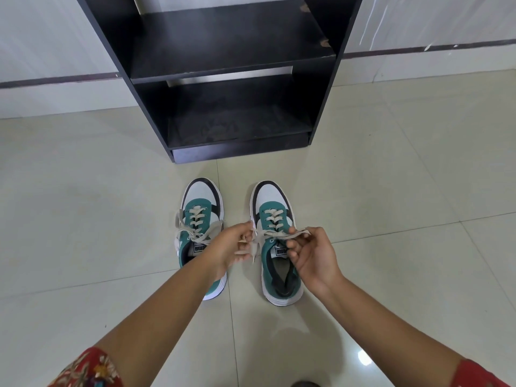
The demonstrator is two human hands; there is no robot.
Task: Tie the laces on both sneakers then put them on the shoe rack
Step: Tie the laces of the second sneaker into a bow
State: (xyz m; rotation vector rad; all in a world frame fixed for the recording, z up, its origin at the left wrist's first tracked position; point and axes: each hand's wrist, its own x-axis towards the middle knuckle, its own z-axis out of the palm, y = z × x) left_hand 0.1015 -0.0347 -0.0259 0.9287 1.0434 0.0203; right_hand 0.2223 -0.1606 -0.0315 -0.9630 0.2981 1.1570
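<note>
Two teal, white and black sneakers stand side by side on the floor, toes toward the rack. The left sneaker (199, 216) has a bow in its beige laces. Over the right sneaker (275, 216) both hands hold its beige lace (266, 233). My left hand (231, 248) pinches one lace end, with a loose tail hanging below it. My right hand (307, 256) pinches the other end, pulled out to the right. The black shoe rack (229, 65) stands just beyond the shoes, its shelves bare.
Pale glossy floor tiles (391, 191) spread all around. A white wall with a dark skirting line (55, 81) runs behind the rack. A dark rounded thing (305, 384) shows at the bottom edge.
</note>
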